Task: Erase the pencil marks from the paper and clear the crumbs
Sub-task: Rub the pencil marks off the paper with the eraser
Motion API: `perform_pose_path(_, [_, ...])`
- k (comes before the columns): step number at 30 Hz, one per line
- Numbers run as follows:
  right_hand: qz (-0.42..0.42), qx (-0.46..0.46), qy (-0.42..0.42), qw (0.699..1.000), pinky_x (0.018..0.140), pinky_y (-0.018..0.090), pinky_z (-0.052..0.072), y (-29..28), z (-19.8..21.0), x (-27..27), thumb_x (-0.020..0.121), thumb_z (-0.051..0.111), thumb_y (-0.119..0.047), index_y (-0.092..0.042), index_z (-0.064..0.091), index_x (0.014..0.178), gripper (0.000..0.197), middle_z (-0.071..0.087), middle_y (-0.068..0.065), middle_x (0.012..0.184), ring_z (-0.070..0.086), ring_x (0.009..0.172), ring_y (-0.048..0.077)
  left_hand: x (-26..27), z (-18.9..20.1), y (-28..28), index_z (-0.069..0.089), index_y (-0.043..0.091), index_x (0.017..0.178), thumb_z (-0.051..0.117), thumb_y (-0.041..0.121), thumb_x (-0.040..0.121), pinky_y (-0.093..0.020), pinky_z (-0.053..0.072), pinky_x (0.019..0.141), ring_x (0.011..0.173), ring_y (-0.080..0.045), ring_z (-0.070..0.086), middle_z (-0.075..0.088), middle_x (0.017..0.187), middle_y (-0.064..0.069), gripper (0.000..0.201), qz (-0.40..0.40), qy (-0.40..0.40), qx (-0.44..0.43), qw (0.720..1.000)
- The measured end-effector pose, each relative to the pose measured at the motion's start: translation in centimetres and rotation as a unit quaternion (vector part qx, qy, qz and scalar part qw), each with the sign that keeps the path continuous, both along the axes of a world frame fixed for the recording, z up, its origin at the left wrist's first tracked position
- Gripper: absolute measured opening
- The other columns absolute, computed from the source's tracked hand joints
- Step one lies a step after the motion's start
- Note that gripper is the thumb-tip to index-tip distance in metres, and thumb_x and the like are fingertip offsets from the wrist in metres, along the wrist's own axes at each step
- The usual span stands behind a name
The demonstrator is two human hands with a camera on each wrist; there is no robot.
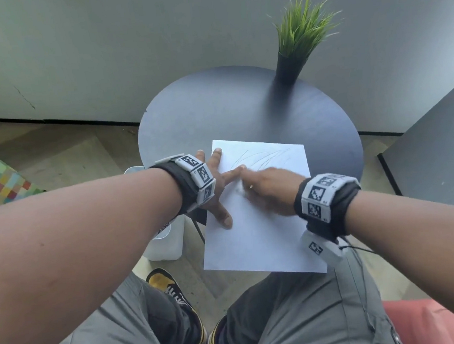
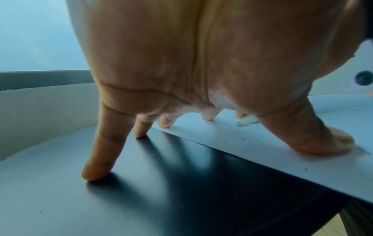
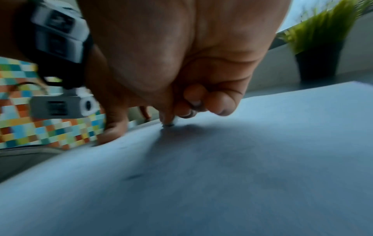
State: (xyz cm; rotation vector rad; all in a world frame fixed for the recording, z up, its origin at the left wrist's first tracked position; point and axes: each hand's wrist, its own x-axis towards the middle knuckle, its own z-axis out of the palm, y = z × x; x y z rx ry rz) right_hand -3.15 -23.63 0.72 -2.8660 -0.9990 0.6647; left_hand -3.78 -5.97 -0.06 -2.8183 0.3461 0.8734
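Paper (image 1: 258, 224) on the round dark tabletop (image 1: 214, 112), long axis near-to-far, near end overhanging | right grip (image 1: 266, 193) curled, pinching a small eraser (image 3: 168, 123) onto the sheet | left grip (image 1: 216, 189) splayed flat, pinning the left edge | pencil marks (image 1: 263, 158) far end | crumbs (image 2: 242, 138) scattered | black pot (image 1: 288, 69) holds green grass, far right.

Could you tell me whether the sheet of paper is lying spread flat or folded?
Spread flat: the paper lies unfolded on the round table, with the left hand pressing its edge.

Paper (image 1: 257, 238) on table (image 1: 187, 114) — plant (image 1: 299, 40) behind, far edge
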Motion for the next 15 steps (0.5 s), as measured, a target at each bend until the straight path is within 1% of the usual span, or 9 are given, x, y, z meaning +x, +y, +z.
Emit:
perform_pose_path(2, [-0.095, 0.008, -0.046, 0.994, 0.073, 0.041, 0.048, -0.9, -0.1, 2.2, 0.098, 0.037, -0.033, -0.013, 0.037, 0.104, 0.021, 0.061, 0.017, 0.1, 0.056, 0.085, 0.035, 0.1, 0.0, -0.1, -0.021, 0.055, 0.145, 0.066, 0.09, 0.049, -0.068, 0.02, 0.112, 0.145, -0.053, -0.007, -0.022, 0.161, -0.014, 0.134, -0.002, 0.0, 0.005, 1.0])
perform_pose_path(3, [-0.118, 0.006, -0.058, 0.991, 0.069, 0.04, 0.046, -0.9, -0.4, 2.4, 0.098, 0.038, -0.031, -0.014, 0.034, 0.098, 0.018, 0.06, 0.017, 0.097, 0.054, 0.081, 0.035, 0.1, 0.0, 0.0, -0.022, 0.055, 0.145, 0.065, 0.091, 0.048, -0.068, 0.021, 0.112, 0.145, -0.053, -0.007, -0.022, 0.161, -0.014, 0.134, -0.002, 0.001, 0.007, 1.0])
perform_pose_path(4, [-0.107, 0.007, -0.065, 0.992, 0.066, 0.038, 0.043, -0.8, -0.6, 2.1, 0.097, 0.039, -0.028, -0.016, 0.03, 0.095, 0.015, 0.059, 0.015, 0.094, 0.052, 0.078, 0.033, 0.0, 0.0, 0.1, -0.021, 0.056, 0.145, 0.065, 0.091, 0.048, -0.068, 0.021, 0.112, 0.145, -0.052, -0.007, -0.022, 0.161, -0.013, 0.134, -0.001, 0.001, 0.007, 1.0])
perform_pose_path(6, [-0.03, 0.017, -0.032, 0.999, 0.064, 0.035, 0.038, -0.1, -0.9, 0.4, 0.097, 0.04, -0.024, -0.018, 0.029, 0.1, 0.013, 0.055, 0.008, 0.088, 0.048, 0.075, 0.03, -0.1, -0.1, 0.1, -0.019, 0.055, 0.146, 0.067, 0.089, 0.049, -0.069, 0.02, 0.111, 0.145, -0.052, -0.008, -0.022, 0.161, -0.013, 0.134, 0.0, 0.0, 0.001, 1.0])
perform_pose_path(8, [0.017, 0.029, 0.014, 0.999, 0.066, 0.034, 0.038, -0.3, -0.6, -0.7, 0.1, 0.039, -0.035, -0.017, 0.035, 0.108, 0.02, 0.053, 0.005, 0.087, 0.049, 0.077, 0.029, -0.2, -0.1, 0.2, -0.018, 0.055, 0.147, 0.067, 0.089, 0.049, -0.069, 0.021, 0.111, 0.145, -0.052, -0.008, -0.021, 0.162, -0.013, 0.134, -0.002, -0.001, -0.002, 1.0])
perform_pose_path(10, [-0.056, 0.041, 0.007, 0.998, 0.07, 0.036, 0.043, -1.1, -0.1, 0.4, 0.099, 0.038, -0.046, -0.018, 0.041, 0.106, 0.029, 0.057, 0.008, 0.091, 0.053, 0.083, 0.03, -0.2, 0.1, 0.1, -0.018, 0.055, 0.146, 0.067, 0.09, 0.048, -0.068, 0.022, 0.111, 0.145, -0.052, -0.005, -0.021, 0.162, -0.013, 0.135, -0.003, 0.002, 0.001, 1.0])
perform_pose_path(12, [-0.138, 0.034, -0.005, 0.99, 0.07, 0.035, 0.044, -2.2, 0.0, 1.7, 0.098, 0.039, -0.044, -0.019, 0.044, 0.109, 0.027, 0.057, 0.01, 0.094, 0.055, 0.086, 0.032, 0.0, 0.6, -0.1, -0.014, 0.054, 0.148, 0.067, 0.09, 0.048, -0.068, 0.022, 0.111, 0.146, -0.049, -0.006, -0.02, 0.162, -0.011, 0.134, -0.005, 0.003, 0.003, 1.0])
perform_pose_path(14, [-0.15, 0.025, -0.014, 0.988, 0.073, 0.037, 0.048, -2.4, -0.3, 1.8, 0.098, 0.038, -0.039, -0.018, 0.044, 0.109, 0.023, 0.057, 0.011, 0.094, 0.055, 0.086, 0.033, 0.1, 1.1, -0.7, 0.0, 0.049, 0.153, 0.064, 0.091, 0.05, -0.069, 0.02, 0.111, 0.148, -0.043, -0.012, -0.018, 0.163, -0.007, 0.128, -0.015, -0.013, -0.002, 1.0])
perform_pose_path(15, [-0.142, 0.027, -0.02, 0.989, 0.076, 0.04, 0.049, -2.4, -0.6, 1.8, 0.098, 0.037, -0.037, -0.017, 0.042, 0.106, 0.022, 0.059, 0.013, 0.096, 0.055, 0.087, 0.034, 0.1, 1.2, -1.0, 0.009, 0.044, 0.153, 0.059, 0.093, 0.053, -0.068, 0.022, 0.11, 0.149, -0.039, -0.01, -0.014, 0.164, -0.005, 0.122, -0.025, -0.03, -0.009, 0.999])
